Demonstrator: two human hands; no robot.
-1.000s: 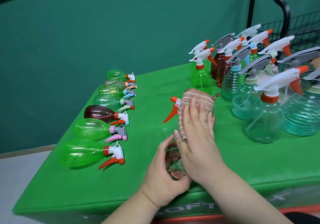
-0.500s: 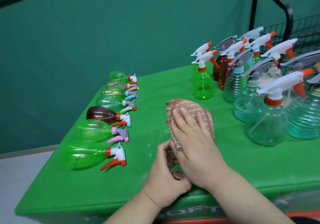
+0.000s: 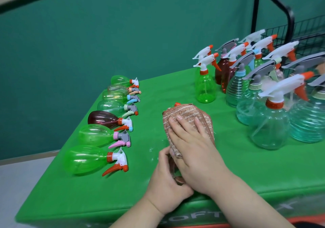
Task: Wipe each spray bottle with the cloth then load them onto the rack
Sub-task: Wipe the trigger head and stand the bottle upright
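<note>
Head view: the spray bottle (image 3: pixel 176 104) lies on its side on the green-covered table (image 3: pixel 158 90), in the middle and close to the near edge. Its long axis runs from the near edge toward the far edge, with the base toward the person. The orange nozzle end points away, peeking out of the far end of the cloth (image 3: pixel 188 115).

The striped brown cloth is draped over nearly all of the bottle. The right hand (image 3: pixel 195 150) lies on top, its fingers (image 3: pixel 179 120) spread and curved over the cloth, clasping it against the bottle. The left hand (image 3: pixel 165 183) has its fingers curled around the bottle's base at the near end.

Seven bottles (image 3: pixel 98 134) lie in a row along the left edge, nozzles pointing right. A cluster of upright bottles (image 3: pixel 269 122) stands toward the far right corner. A black wire rack (image 3: pixel 306 32) stands beyond them.
</note>
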